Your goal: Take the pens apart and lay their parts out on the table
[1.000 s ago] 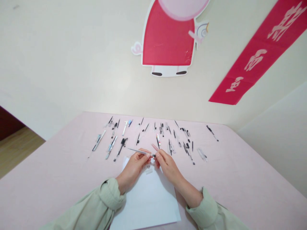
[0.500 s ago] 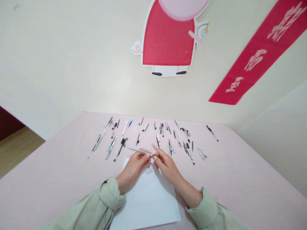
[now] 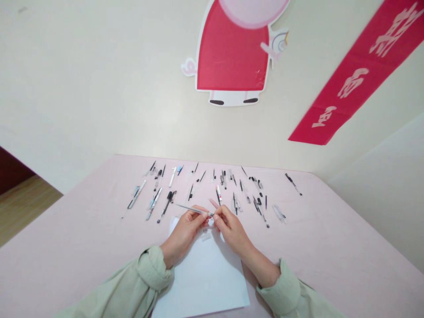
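Observation:
My left hand [image 3: 185,229] pinches a thin clear pen barrel [image 3: 192,209] that points out to the left. My right hand [image 3: 230,227] is closed on the right end of the same pen, fingertips meeting those of the left hand. Both hands hover over the top edge of a white sheet of paper [image 3: 207,274] on the pink table [image 3: 82,247]. A small clear pen part [image 3: 206,236] lies on the paper just below the hands.
Several pens, refills and caps [image 3: 165,198] lie scattered in rows across the far half of the table, from left [image 3: 136,194] to right [image 3: 293,182]. A pink pen [image 3: 213,203] lies just beyond my hands. A wall with a red cartoon sticker [image 3: 233,53] stands behind.
My right hand has shifted slightly left along the pen toward the left hand. Everything else stays as it was.

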Demonstrator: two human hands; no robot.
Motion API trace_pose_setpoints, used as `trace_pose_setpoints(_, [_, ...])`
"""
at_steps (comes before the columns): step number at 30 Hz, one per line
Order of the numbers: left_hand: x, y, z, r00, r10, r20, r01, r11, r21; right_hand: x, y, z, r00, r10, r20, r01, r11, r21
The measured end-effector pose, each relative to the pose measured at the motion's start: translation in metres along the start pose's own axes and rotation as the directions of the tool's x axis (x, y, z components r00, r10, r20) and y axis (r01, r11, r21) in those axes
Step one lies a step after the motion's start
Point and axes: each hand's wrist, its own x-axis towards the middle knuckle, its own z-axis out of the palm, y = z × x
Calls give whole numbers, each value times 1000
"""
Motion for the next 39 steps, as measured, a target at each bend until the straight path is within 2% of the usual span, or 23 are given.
trace_pose_setpoints(22, [-1, 1, 0, 1000, 15, 4, -15, 1000, 16, -1, 0, -1, 999, -25, 26, 25, 999, -20])
trace_pose_setpoints(29, [1, -1, -1, 1000, 21, 18, -22, 999, 48, 1, 4, 1, 999, 28, 35, -29, 999, 26])
trace_pose_setpoints(32, [2, -1, -2, 1000, 6, -31, -6, 1000, -7, 1, 6, 1, 997, 79, 4, -79, 996, 49])
trace_pose_setpoints(35, [2, 0, -2, 997, -19, -80, 12, 996, -88, -3, 4, -1, 998, 62, 9, -61, 995, -83])
trace_pose_setpoints(39, [1, 1, -1, 998, -12, -68, 5, 994, -110, -12, -6, 1, 980, -22, 198, 101, 910, -401])
